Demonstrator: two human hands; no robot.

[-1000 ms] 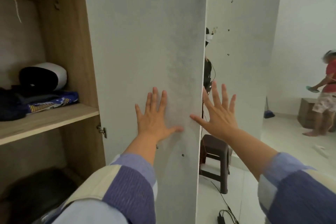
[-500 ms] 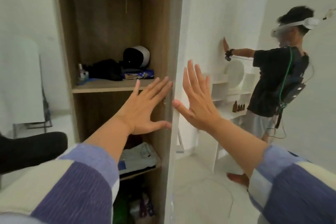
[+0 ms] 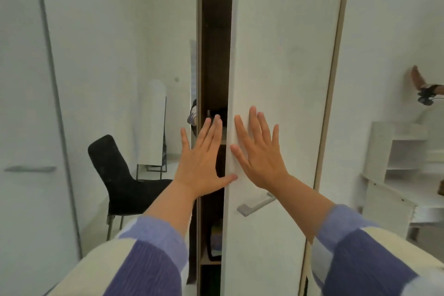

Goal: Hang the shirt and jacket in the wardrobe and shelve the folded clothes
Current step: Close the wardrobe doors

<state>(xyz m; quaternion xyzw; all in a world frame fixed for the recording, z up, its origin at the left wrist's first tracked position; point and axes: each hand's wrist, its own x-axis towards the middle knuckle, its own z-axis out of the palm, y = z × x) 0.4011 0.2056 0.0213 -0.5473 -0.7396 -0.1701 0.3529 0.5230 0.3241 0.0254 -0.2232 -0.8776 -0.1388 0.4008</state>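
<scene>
Door (image 3: 283, 55) swung nearly shut, both hands (image 3: 260, 156) flat against it

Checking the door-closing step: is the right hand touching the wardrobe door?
Touching. The head view shows the right hand with fingers straight and spread, palm flat against the white wardrobe door, no gap visible between them.

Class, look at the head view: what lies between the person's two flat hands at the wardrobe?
The near edge of the wardrobe door, between left hand and right hand.
</scene>
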